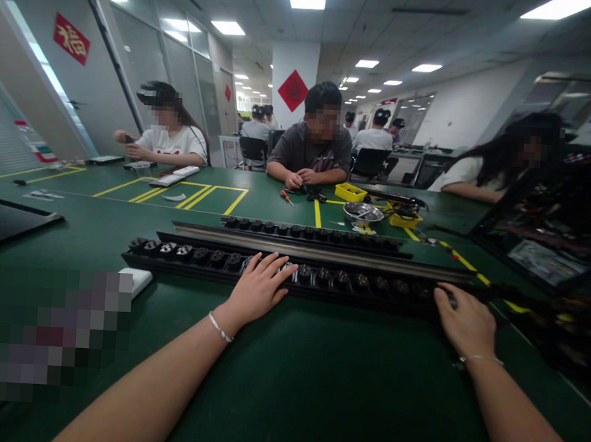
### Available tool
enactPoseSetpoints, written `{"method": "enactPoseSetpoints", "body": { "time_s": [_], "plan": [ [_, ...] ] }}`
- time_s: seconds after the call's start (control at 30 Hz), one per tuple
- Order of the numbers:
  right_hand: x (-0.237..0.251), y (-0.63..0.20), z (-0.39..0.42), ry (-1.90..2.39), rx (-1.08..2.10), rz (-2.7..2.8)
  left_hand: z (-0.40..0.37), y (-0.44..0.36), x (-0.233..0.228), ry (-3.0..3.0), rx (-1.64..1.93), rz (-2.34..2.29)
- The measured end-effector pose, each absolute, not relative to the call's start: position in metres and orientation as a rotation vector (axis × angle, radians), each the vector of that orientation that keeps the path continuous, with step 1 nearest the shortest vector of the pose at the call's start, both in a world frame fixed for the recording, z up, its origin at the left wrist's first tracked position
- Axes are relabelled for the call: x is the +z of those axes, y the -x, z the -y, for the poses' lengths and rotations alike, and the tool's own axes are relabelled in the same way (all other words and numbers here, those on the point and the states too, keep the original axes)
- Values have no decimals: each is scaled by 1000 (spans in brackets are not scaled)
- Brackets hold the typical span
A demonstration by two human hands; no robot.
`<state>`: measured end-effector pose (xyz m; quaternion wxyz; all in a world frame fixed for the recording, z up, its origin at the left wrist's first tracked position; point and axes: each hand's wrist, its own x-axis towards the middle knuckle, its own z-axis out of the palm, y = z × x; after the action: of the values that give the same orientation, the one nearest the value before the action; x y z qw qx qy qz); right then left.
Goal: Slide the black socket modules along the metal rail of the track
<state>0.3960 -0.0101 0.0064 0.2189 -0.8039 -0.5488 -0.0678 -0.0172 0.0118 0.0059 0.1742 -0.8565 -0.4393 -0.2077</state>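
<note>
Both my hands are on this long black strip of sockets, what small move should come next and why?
Probably slide the strip slightly toward you. Left hand lies flat on its middle, right hand grips its right end, and a second strip lies close behind it.

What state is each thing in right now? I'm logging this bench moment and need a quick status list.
left hand: open, flat on the near black strip
right hand: fingers curled over the near strip's right end
near black strip: lying flat, sockets up
far black strip: lying flat, untouched
metal bowl: upright
yellow tray: upright
screwdriver: lying loose
</note>
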Motion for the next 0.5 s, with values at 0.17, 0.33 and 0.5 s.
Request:
{"method": "enactPoseSetpoints", "body": {
  "time_s": [0.17,0.33,0.5],
  "plan": [
    [0,-402,7,2190,-251,1458,-12,18,5,2429,-595,1243],
    [-1,-405,7,2193,-232,1434,-12,18,5,2434,-593,1243],
    [-1,-404,9,2150,-255,1444,-12,18,5,2433,-600,1239]
  ]
}}
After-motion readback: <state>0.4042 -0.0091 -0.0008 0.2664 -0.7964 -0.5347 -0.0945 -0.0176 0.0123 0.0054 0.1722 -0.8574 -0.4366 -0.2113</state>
